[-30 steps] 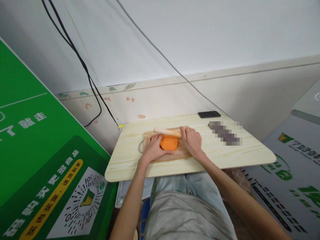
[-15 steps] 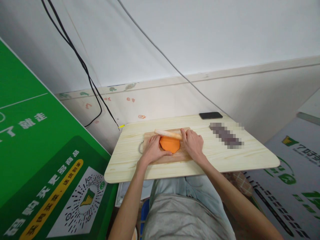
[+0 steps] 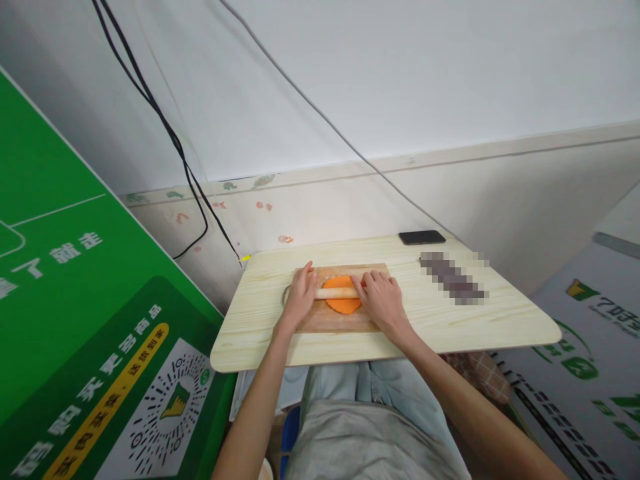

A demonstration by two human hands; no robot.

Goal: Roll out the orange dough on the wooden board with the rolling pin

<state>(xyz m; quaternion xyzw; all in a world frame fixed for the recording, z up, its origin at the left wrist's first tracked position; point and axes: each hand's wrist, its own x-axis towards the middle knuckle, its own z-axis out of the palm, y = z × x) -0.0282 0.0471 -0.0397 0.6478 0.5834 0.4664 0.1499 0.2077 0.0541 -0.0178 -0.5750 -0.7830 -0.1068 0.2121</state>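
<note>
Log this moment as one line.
left hand: on rolling pin | right hand: on rolling pin | rolling pin: across orange dough | orange dough: on wooden board

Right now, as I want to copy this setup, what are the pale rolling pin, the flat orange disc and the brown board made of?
Pale rolling pin: likely bare wood, matt, light tan. Flat orange disc: soft dough or clay, matt, flattened smooth; which, unclear. Brown board: wood, streaky grain, unvarnished look.

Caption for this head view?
Left hand and right hand rest on a rolling pin over orange dough on a cutting board.
</note>
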